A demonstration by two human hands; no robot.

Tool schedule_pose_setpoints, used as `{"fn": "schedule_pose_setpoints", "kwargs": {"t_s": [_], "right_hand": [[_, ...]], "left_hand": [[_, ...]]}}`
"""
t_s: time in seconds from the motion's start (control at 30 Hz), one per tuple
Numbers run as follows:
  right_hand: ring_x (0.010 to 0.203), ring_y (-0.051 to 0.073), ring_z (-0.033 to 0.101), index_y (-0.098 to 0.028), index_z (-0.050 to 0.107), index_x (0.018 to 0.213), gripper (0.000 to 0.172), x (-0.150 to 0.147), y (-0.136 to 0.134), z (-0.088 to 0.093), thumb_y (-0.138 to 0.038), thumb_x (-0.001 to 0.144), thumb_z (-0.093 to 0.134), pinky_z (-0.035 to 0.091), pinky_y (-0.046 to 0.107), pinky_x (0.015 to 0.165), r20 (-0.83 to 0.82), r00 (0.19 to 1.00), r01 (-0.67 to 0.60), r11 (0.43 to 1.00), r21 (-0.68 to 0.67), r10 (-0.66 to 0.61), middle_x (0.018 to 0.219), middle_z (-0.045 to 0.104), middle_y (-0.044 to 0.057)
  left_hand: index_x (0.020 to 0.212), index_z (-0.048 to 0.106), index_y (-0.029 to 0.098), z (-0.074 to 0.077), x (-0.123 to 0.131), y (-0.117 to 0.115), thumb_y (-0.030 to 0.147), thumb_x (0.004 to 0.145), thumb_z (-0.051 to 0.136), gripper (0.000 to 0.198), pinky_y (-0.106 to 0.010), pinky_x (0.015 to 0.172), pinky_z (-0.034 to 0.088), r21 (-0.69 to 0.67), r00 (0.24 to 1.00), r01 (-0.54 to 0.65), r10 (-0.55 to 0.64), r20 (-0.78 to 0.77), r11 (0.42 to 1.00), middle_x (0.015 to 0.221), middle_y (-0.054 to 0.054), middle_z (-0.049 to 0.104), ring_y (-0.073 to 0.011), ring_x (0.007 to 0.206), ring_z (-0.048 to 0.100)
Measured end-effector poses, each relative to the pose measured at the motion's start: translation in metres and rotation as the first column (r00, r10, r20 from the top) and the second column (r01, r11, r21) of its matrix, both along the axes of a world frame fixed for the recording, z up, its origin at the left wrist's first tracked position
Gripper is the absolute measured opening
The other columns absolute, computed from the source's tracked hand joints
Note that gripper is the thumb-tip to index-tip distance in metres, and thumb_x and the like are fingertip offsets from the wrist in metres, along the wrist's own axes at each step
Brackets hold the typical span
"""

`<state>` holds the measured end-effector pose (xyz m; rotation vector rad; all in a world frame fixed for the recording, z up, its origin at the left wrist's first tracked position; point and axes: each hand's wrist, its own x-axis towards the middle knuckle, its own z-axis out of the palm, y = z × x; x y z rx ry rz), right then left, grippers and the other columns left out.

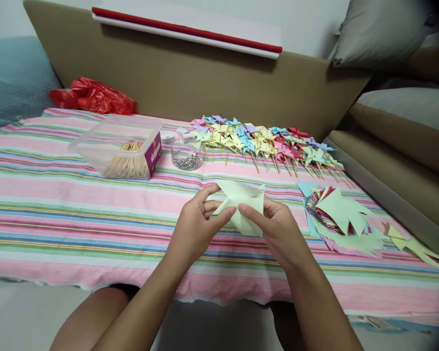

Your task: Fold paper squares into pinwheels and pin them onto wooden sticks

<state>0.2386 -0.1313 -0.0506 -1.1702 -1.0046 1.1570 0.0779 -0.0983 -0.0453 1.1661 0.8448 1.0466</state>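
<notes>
Two hands hold one piece of pale green paper (247, 197) at the center of the frame. Your left hand (196, 219) grips its left side, thumb in front and fingers at the edge and behind; your right hand (280, 225) pinches its right side the same way. Your thumb tips nearly meet near the paper's middle, probably to keep the folded-in points from springing open. The tub (174, 157) of metal pins (189, 162) and the box (154, 153) of sticks (129, 167) stand left of center, likely to be within easy reach. The finished pinwheels (256, 141) lie together farther back, upper right of center, perhaps so they don't get crushed, while the cut sheets (346, 212) are heaped at right, near your right hand. The paper sits directly between your hands, touched by both, above the striped cloth (95, 209); whether it touches the cloth, you can't tell.
</notes>
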Motion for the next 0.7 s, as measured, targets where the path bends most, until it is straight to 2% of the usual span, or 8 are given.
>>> {"fn": "schedule_pose_setpoints", "kwargs": {"t_s": [0.1, 0.23, 0.4, 0.53, 0.7], "right_hand": [[0.097, 0.025, 0.070, -0.022, 0.078, 0.103, 0.035, -0.006, 0.002, -0.002, -0.041, 0.075, 0.082, 0.056, 0.034, 0.075, -0.112, 0.993, 0.030, 1.000, -0.008, -0.030, 0.114, 0.076, 0.006], [0.090, 0.024, 0.072, -0.020, 0.078, 0.098, 0.029, -0.016, 0.004, -0.001, -0.036, 0.074, 0.084, 0.055, 0.035, 0.080, -0.276, 0.954, 0.118, 0.993, -0.015, -0.118, 0.095, 0.080, 0.005], [0.092, 0.026, 0.072, -0.018, 0.078, 0.092, 0.023, -0.032, 0.006, 0.000, -0.030, 0.073, 0.083, 0.055, 0.037, 0.082, -0.427, 0.891, 0.172, 0.985, 0.008, -0.153, 0.093, 0.079, 0.005], [0.099, 0.026, 0.071, -0.019, 0.077, 0.101, 0.029, -0.045, 0.006, -0.006, -0.032, 0.076, 0.082, 0.055, 0.037, 0.084, -0.462, 0.864, 0.232, 0.973, 0.009, -0.202, 0.101, 0.079, 0.005], [0.099, 0.025, 0.071, -0.020, 0.075, 0.107, 0.031, -0.054, 0.006, -0.012, -0.032, 0.079, 0.079, 0.056, 0.038, 0.082, -0.473, 0.852, 0.261, 0.965, 0.012, -0.225, 0.105, 0.078, 0.005]], "left_hand": [[0.128, 0.062, 0.020, 0.001, 0.000, 0.001, 0.029, 0.078, 0.081, 0.054, -0.031, 0.077, 0.058, -0.031, 1.000, -0.009, 0.010, 0.025, 0.999, 0.101, -0.008, 0.080, -0.0260, 0.093, 0.076], [0.120, 0.068, 0.021, 0.000, 0.002, 0.000, 0.028, 0.077, 0.082, 0.046, -0.028, 0.082, 0.055, -0.078, 0.990, 0.011, 0.000, 0.138, 0.997, 0.114, -0.008, 0.076, -0.0230, 0.102, 0.072], [0.109, 0.072, 0.019, -0.008, 0.012, -0.006, 0.031, 0.081, 0.079, 0.031, -0.028, 0.086, 0.052, -0.105, 0.975, 0.073, -0.049, 0.218, 0.992, 0.105, -0.006, 0.075, -0.0186, 0.097, 0.068], [0.096, 0.073, 0.017, -0.012, 0.020, -0.010, 0.030, 0.083, 0.078, 0.020, -0.026, 0.084, 0.051, -0.129, 0.963, -0.015, 0.049, 0.266, 0.992, 0.094, -0.004, 0.073, -0.0156, 0.089, 0.065], [0.085, 0.072, 0.015, -0.012, 0.023, -0.011, 0.031, 0.082, 0.079, 0.018, -0.023, 0.076, 0.050, -0.150, 0.943, -0.106, 0.147, 0.298, 0.983, 0.080, -0.002, 0.069, -0.0128, 0.079, 0.061]]}}
